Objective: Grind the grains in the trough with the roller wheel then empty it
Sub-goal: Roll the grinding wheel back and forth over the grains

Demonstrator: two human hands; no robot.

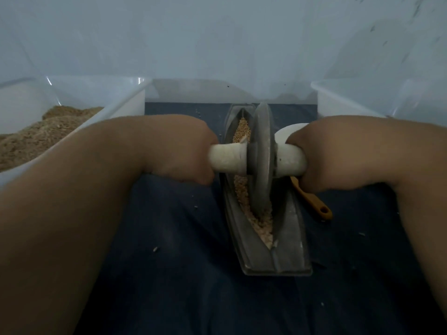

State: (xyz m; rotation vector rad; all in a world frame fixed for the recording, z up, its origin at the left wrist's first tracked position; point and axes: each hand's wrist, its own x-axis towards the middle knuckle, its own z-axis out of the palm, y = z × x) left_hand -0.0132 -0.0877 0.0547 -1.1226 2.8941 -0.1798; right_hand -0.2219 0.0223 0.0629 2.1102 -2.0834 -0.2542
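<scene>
A grey metal trough lies lengthwise on the dark cloth, narrow end toward me. Pale grains fill its groove, finer and lighter near the front end. The grey roller wheel stands upright in the groove at mid-length. A white wrapped axle handle runs through the wheel to both sides. My left hand grips the left end of the handle. My right hand grips the right end. The fingers of both hands are curled under and hidden.
A clear plastic bin holding brown ground meal stands at the left. Another clear bin stands at the right. A small yellow-handled brush lies beside the trough under my right hand. Stray grains dot the dark cloth. A pale wall rises behind.
</scene>
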